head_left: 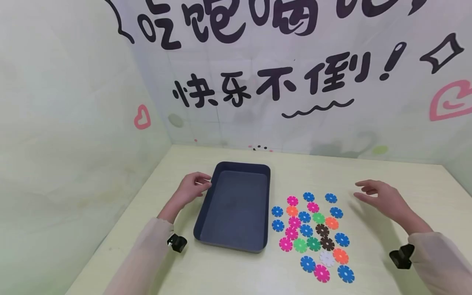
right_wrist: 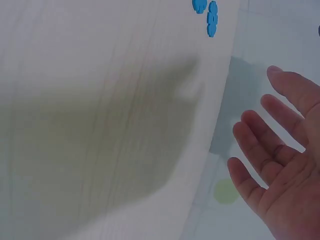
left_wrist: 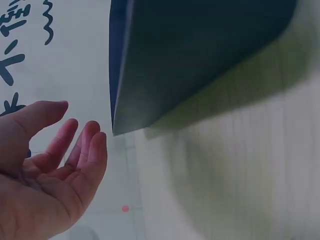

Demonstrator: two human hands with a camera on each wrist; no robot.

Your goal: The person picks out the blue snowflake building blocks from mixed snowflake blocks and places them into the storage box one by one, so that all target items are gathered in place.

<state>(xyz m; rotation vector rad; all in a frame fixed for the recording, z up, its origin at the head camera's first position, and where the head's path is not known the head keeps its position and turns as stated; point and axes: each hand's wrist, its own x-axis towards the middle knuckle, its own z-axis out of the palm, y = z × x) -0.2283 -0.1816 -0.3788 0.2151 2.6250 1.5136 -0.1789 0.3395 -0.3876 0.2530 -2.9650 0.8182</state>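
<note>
A dark grey rectangular tray (head_left: pixel 236 209) stands on the table, its inside bare. My left hand (head_left: pixel 193 187) is by the tray's upper left edge, fingers loosely bent with nothing in them. In the left wrist view that hand (left_wrist: pixel 60 165) appears apart from the tray's wall (left_wrist: pixel 165 65). Right of the tray lie several flat notched plastic discs (head_left: pixel 306 230) in blue, pink, orange, green, brown and white. My right hand (head_left: pixel 381 198) hovers over the table to the right of the discs. The right wrist view shows its relaxed, empty fingers (right_wrist: pixel 270 150).
The pale wooden table (head_left: pixel 221 270) meets a wall covering (head_left: pixel 258 131) with dark lettering at the back. Another wall (head_left: pixel 73 143) closes off the left side. Small black devices (head_left: pixel 178 243) are worn at both wrists. Some discs touch or overlap.
</note>
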